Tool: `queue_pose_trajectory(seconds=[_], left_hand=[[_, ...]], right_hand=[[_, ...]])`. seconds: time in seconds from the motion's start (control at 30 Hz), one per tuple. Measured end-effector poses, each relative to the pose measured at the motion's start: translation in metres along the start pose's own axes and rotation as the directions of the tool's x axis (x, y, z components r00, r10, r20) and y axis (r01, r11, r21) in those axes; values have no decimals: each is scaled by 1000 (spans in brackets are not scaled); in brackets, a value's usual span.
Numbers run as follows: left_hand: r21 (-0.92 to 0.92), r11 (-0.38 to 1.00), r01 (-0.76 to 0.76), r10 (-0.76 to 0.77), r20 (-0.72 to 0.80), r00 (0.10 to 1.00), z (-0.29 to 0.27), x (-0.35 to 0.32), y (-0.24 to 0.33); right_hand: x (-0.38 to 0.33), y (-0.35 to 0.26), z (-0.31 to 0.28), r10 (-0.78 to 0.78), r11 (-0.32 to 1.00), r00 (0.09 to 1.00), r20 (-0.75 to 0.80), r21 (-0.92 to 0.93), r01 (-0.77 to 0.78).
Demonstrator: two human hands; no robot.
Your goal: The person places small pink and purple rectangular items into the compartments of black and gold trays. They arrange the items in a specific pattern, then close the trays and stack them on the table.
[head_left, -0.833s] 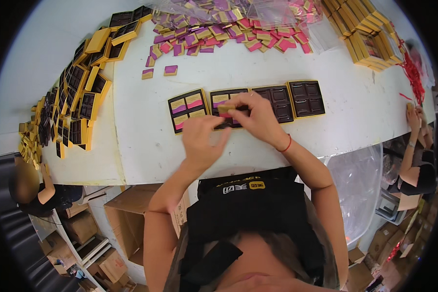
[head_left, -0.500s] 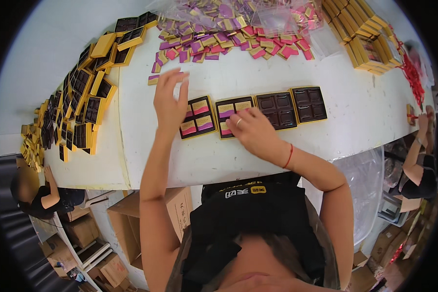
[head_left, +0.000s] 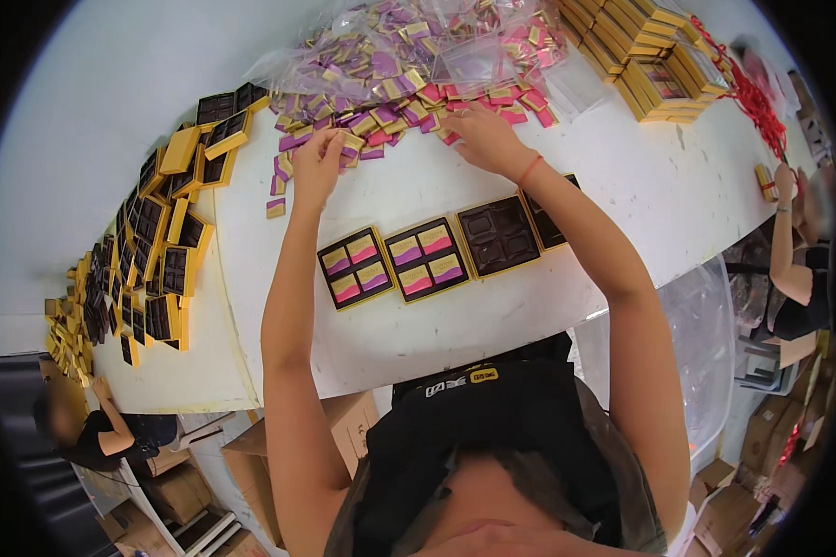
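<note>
Many wrapped pieces lie between and beyond both hands.

Packing workshop, going by the long white counter, heap of wrapped gold, purple and pink pieces, stacked yellow boxes, cardboard cartons and co-workers.

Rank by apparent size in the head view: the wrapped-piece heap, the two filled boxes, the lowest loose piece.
1. Wrapped-piece heap
2. Left filled box and right filled box: they look alike, so unranked
3. Lowest loose piece
</note>
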State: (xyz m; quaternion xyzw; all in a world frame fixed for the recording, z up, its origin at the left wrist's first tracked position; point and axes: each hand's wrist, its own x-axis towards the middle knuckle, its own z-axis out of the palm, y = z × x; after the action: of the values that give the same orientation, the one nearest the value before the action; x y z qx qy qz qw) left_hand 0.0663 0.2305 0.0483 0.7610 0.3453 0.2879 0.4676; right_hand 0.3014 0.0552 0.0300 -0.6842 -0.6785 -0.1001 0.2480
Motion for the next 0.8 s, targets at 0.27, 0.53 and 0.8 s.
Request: queue_pose_trajectory(seconds=[0.27,0.53,0.8], left_hand=[[-225,961,162,-76,351,933,15,-48,67],[-234,960,152,-9,517,856,69,-94,76],[145,986,-82,40,270,962,113,-130,73]], right_hand=[[-13,-9,-19,241,897,967,84,361,-255],[-122,-57,-82,178,904,983,-50,403,-143],[-147,-73,-71,199,955,974,-108,245,-167]])
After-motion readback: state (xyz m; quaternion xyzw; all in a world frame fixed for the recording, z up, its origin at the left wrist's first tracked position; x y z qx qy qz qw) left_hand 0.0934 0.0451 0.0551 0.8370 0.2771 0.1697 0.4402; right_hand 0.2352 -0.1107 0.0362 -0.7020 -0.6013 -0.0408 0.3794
